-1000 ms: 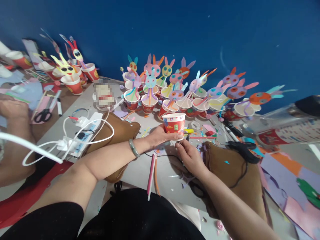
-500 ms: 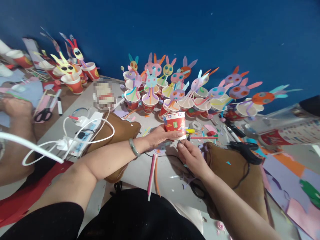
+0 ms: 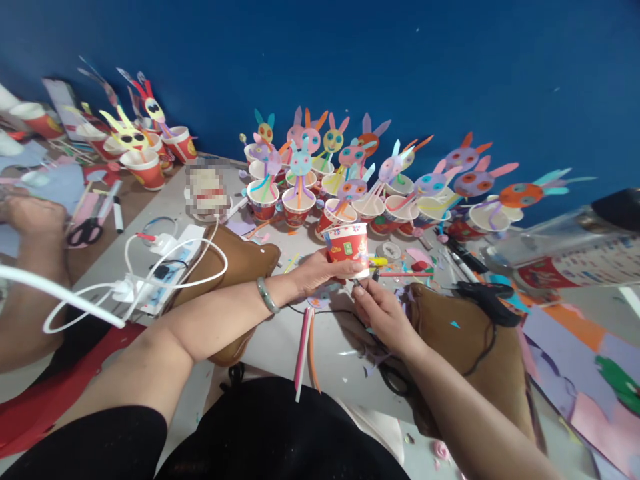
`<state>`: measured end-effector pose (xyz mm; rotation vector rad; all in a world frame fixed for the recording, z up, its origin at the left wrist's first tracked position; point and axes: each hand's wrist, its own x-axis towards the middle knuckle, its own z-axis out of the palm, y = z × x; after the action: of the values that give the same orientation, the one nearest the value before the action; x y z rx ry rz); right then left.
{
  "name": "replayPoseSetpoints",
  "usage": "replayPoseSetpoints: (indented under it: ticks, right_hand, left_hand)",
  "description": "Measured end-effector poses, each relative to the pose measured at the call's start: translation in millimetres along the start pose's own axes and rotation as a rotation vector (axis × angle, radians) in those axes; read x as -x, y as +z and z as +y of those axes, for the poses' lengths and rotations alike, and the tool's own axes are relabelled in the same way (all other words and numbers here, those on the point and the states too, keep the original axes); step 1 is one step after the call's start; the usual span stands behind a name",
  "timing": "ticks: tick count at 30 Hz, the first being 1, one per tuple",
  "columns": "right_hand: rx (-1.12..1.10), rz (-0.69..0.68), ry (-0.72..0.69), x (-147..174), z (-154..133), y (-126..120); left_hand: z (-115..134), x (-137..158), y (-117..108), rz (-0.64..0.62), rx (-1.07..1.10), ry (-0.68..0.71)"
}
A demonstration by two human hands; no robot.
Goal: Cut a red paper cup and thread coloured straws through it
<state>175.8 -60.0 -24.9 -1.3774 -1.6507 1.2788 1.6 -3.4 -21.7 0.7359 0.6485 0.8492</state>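
Observation:
My left hand (image 3: 320, 272) is wrapped round a red patterned paper cup (image 3: 347, 248), its white rim uppermost and slightly tilted. Close beside the cup's base, the fingers of my right hand (image 3: 377, 303) are pinched together on a small, dark, slim thing (image 3: 355, 283); most of it is hidden, so its kind is unclear. Below the cup, long pink and orange paper strips (image 3: 312, 350) hang over the table's front edge from a small purple piece. Black-handled scissors (image 3: 396, 380) rest under my right forearm.
Several cups with paper rabbit heads (image 3: 302, 160) crowd the back by the blue wall. A power strip (image 3: 175, 267) with white cables lies left, a clear bottle-like container (image 3: 565, 257) and black glue gun (image 3: 487, 300) right. Another person's hand (image 3: 37, 213) is at far left.
The whole view has shifted slightly. The cup stays in my left hand and has turned a little; my right hand keeps its pinch beside the base.

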Motion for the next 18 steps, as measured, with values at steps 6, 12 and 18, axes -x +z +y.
replayPoseSetpoints:
  ticks: [6,12,18]
  right_hand:
    - [0.016,0.065,-0.001,-0.5,0.8,1.6]
    - [-0.172,-0.032,0.074,-1.9,2.4,0.5]
    - [-0.238,-0.070,0.113,-0.7,-1.1,0.3]
  left_hand:
    - [-0.8,0.7,-1.7,0.000,0.000,0.012]
    - [-2.5,-1.0,-3.8,-0.027,-0.007,0.008]
    - [-0.7,-0.5,-1.4,0.014,-0.020,-0.006]
